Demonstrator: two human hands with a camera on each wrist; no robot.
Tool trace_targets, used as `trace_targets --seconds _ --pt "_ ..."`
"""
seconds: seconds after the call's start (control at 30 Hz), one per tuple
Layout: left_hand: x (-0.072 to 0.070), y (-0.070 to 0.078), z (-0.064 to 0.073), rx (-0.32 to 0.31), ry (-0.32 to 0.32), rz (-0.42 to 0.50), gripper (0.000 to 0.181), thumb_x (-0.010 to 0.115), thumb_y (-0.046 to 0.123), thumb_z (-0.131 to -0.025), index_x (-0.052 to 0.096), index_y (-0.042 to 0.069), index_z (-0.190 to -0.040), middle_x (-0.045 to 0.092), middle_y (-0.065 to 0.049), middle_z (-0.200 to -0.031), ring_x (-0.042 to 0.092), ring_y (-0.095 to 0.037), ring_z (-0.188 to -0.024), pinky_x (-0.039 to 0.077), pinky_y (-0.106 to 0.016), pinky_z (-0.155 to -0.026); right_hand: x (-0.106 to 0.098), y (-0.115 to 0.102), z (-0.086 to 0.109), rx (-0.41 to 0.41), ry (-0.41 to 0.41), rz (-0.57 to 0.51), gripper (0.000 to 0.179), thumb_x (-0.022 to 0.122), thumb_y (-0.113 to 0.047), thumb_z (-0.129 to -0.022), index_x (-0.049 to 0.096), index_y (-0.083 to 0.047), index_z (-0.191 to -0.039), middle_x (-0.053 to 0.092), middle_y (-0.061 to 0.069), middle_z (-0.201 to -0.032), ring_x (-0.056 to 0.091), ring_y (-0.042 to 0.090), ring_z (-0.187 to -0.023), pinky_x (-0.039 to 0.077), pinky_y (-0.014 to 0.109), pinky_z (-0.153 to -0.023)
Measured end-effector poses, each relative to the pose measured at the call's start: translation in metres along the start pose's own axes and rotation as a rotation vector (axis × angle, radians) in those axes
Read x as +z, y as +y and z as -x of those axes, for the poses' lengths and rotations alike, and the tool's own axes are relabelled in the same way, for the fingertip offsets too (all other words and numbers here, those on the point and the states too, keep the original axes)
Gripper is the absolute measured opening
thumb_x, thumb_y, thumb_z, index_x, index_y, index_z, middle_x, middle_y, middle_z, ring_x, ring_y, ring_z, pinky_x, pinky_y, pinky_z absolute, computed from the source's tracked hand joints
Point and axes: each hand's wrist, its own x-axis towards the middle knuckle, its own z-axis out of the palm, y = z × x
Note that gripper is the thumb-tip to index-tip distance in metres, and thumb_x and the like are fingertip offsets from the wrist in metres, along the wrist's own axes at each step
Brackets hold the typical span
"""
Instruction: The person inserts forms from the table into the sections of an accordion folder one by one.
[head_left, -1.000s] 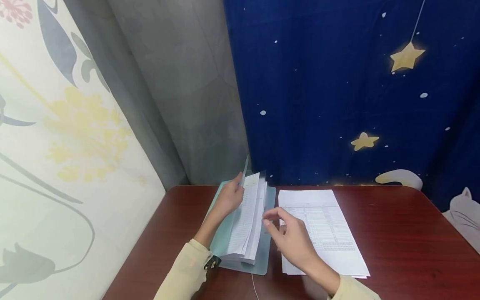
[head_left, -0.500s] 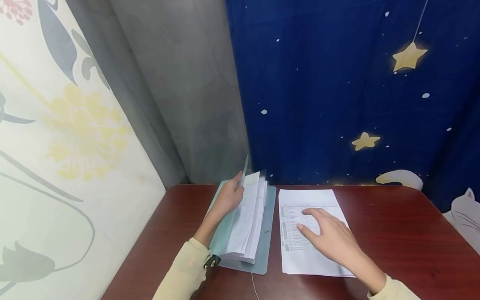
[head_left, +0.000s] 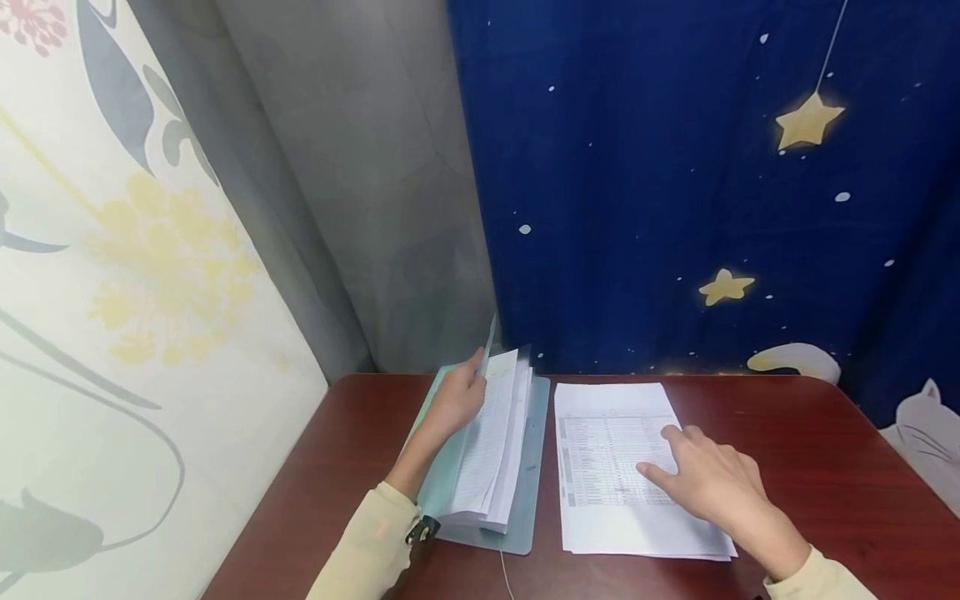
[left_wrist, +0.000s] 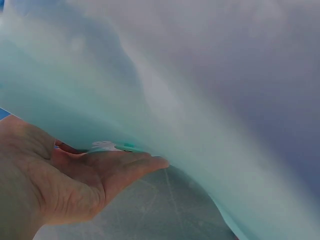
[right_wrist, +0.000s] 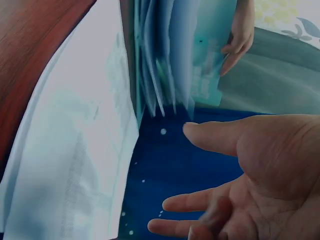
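On the left of the table a pale teal folder (head_left: 538,467) stands partly open, with a thick batch of printed sheets (head_left: 487,450) inside. My left hand (head_left: 459,396) holds its raised cover by the edge; in the left wrist view the fingers of that hand (left_wrist: 95,175) lie along the cover (left_wrist: 210,165), partly hidden by it. To the right lies a loose stack of printed table sheets (head_left: 600,529). Over the right side of this stack hovers my right hand (head_left: 712,475), fingers spread and slightly bent. Nothing is between the fingers of the right hand (right_wrist: 270,170) in the right wrist view.
The dark red wooden table (head_left: 810,467) ends at a back edge just beyond the papers. Behind it hang a grey curtain (head_left: 375,192) and a blue star-patterned curtain (head_left: 637,167). A floral white panel (head_left: 135,375) borders the left side. A thin cord (head_left: 506,575) runs below the folder.
My right hand has moved right, from the folder's right edge across the loose stack, and its fingers have spread apart. The left hand keeps its hold on the folder cover.
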Motion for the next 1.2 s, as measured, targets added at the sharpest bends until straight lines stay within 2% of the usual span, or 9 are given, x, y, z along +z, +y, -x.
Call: trace_targets --seconds 0.27,0.43,0.6,0.83,1.03,1.2 --pt "0.000 0.001 0.001 -0.011 0.004 -0.004 0.060 0.043 0.011 -0.104 0.037 0.007 -0.164 0.059 -0.014 -0.082 0.031 -0.013 -0.046 0.032 -0.027 -0.047 0.018 0.023 -0.012 0.047 -0.059 0.026 0.104 0.084 -0.062 -0.078 0.051 0.011 -0.145 0.060 0.036 -0.131 0.064 0.044 -0.091 0.053 0.062 -0.074" --pt "0.002 0.000 0.002 -0.006 0.006 0.004 0.061 0.043 0.011 -0.103 0.038 0.007 -0.164 0.061 -0.016 -0.083 0.030 -0.013 -0.046 0.032 -0.026 -0.047 0.027 0.032 -0.013 0.051 -0.070 0.031 0.103 0.087 -0.058 -0.077 0.052 0.017 -0.139 0.066 0.036 -0.121 0.066 0.040 -0.086 0.053 0.057 -0.070" --pt "0.003 0.000 0.002 -0.002 0.007 0.007 0.061 0.043 0.010 -0.103 0.038 0.006 -0.164 0.066 -0.025 -0.099 0.030 -0.013 -0.046 0.032 -0.026 -0.047 0.031 0.036 -0.014 0.063 -0.080 0.029 0.106 0.087 -0.061 -0.074 0.052 0.018 -0.136 0.069 0.033 -0.110 0.065 0.038 -0.082 0.051 0.052 -0.066" --pt "0.003 -0.002 0.001 0.002 0.005 0.009 0.061 0.043 0.010 -0.103 0.038 0.006 -0.164 0.060 -0.014 -0.086 0.029 -0.012 -0.046 0.031 -0.026 -0.047 0.038 0.042 -0.015 0.076 -0.100 0.024 0.122 0.091 -0.067 -0.063 0.047 0.018 -0.139 0.068 0.033 -0.112 0.064 0.039 -0.083 0.051 0.053 -0.067" --pt "0.004 -0.004 0.000 0.012 0.008 0.003 0.061 0.043 0.010 -0.103 0.038 0.005 -0.163 0.061 -0.015 -0.086 0.028 -0.012 -0.046 0.031 -0.026 -0.046 0.041 0.044 -0.016 0.094 -0.102 -0.011 0.129 0.094 -0.065 -0.060 0.042 0.018 -0.143 0.066 0.037 -0.118 0.065 0.041 -0.087 0.052 0.054 -0.069" --pt "0.005 -0.003 0.000 0.010 0.012 0.001 0.060 0.044 0.009 -0.103 0.039 0.005 -0.163 0.061 -0.015 -0.087 0.029 -0.012 -0.046 0.031 -0.026 -0.047 0.042 0.047 -0.018 0.107 -0.124 -0.065 0.132 0.095 -0.065 -0.058 0.035 0.018 -0.142 0.063 0.038 -0.116 0.065 0.041 -0.087 0.052 0.056 -0.071"
